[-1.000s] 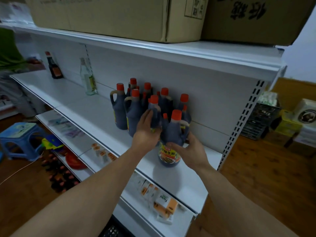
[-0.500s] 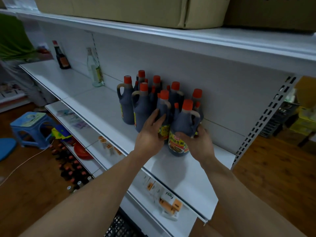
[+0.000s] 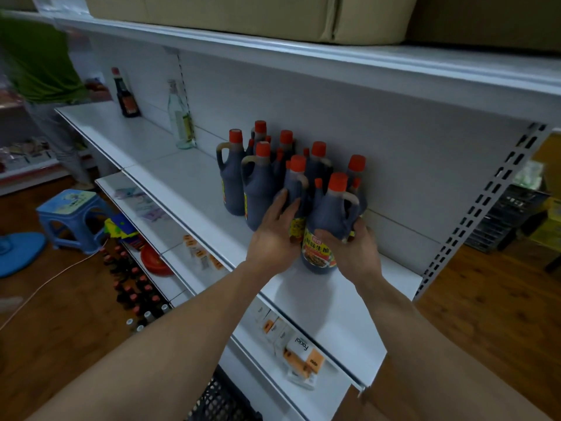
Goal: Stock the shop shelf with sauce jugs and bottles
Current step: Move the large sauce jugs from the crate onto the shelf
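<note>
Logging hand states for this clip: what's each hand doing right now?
Left hand: open, pressed flat against the jug behind.
Right hand: gripping the front jug.

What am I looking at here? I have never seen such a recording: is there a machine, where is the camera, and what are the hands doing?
There is no machine: these are a person's two bare arms, filmed by one wide-angle camera worn on the head, looking forward and down. The white shelf carries a cluster of dark jugs with red caps; farther left stand a clear bottle and a dark bottle. The right hand grips the front jug low on its body; the left hand lies with straight fingers against the second jug beside it. Both jugs seem to stand on the shelf. Cardboard boxes sit on the top shelf.
</note>
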### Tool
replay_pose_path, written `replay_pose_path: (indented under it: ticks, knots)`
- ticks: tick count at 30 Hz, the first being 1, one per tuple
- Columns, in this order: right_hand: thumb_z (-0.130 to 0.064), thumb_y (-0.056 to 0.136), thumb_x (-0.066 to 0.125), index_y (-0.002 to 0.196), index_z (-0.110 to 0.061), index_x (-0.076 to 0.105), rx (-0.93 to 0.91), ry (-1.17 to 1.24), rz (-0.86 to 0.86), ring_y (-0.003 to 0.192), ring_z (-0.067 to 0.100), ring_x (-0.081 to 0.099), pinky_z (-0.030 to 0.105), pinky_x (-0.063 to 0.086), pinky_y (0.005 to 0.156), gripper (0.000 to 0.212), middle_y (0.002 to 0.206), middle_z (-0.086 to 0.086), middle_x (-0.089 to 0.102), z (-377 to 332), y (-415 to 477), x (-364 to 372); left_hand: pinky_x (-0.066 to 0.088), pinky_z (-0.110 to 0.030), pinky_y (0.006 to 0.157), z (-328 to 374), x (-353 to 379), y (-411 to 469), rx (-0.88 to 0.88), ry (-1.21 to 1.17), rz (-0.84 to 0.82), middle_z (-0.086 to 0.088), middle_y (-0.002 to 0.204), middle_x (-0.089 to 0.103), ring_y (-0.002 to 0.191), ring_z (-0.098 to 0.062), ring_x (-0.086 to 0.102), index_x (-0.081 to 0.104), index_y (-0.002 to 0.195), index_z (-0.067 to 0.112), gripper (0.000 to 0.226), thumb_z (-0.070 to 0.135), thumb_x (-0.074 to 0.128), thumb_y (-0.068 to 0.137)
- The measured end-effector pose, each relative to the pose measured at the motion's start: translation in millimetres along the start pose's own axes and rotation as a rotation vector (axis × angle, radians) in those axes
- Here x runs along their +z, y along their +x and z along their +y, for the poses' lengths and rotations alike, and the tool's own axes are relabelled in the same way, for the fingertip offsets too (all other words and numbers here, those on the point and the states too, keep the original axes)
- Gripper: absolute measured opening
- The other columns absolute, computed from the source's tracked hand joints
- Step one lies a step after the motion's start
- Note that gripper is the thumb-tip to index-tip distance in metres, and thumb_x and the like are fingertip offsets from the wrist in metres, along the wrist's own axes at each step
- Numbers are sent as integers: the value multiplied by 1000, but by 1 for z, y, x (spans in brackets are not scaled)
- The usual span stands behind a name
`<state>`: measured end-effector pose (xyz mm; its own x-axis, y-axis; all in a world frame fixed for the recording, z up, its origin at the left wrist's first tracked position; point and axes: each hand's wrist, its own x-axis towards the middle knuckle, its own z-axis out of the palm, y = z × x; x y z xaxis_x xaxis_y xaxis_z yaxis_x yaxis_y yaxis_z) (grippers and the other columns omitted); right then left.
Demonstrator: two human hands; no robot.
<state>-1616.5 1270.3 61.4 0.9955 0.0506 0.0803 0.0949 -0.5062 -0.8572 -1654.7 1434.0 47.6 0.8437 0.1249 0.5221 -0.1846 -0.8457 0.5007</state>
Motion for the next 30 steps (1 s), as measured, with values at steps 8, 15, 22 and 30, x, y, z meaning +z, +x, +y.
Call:
replay_pose_path:
  ticks: [8,15,22,30]
  knots:
    - [-62,72,68,130,-15,47,17,-180,-52,110,35,59,41,51,84,77,125,10,60,-10,-1,-9,47,-37,97,0,-14,0,-27,-46,-53,-15,151,35,135,-31,42,47,139,9,61,23,57,80]
    - [-70,81,49,76,-21,60,126,-478,-364,78,30,67,38,56,73,51,79,9,68,-23,-25,-13,42,-30,100,-35,-58,-32,-219,-155,-81,3,139,49,123,-15,49,45,139,26,51,20,56,90]
    - [-63,87,50,97,-19,63,-50,-529,-412,95,24,61,34,45,74,47,92,0,64,-89,-77,129,47,-36,97,-141,-136,-101,-433,-178,-166,11,130,56,115,-9,54,42,140,31,49,30,53,92]
    - [-52,88,58,122,-15,60,-2,-434,-682,112,25,58,37,47,96,51,124,5,63,-157,-161,360,47,-30,89,-316,-247,-244,-938,-124,-487,-7,128,58,113,-25,57,50,132,20,50,39,59,86]
